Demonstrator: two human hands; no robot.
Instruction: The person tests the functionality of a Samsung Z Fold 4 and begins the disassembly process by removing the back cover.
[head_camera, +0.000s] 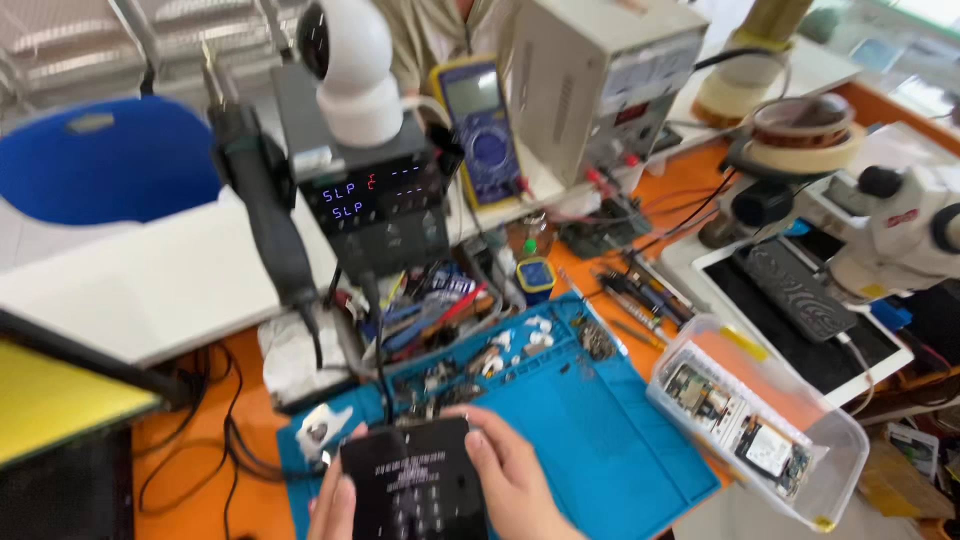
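black station display, yellow multimeter screen

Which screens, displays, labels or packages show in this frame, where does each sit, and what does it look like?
Soldering station display: centre back, black panel, blue and red glowing characters.
Multimeter: right of it, yellow-edged, grey blank screen.
Tablet: right, flat, white frame, dark screen.
Black device: bottom centre, held by left hand and right hand, white print.

Both hands, left hand and right hand, grip a black device over the blue mat.

Black device, blue mat, seemingly orange bench.
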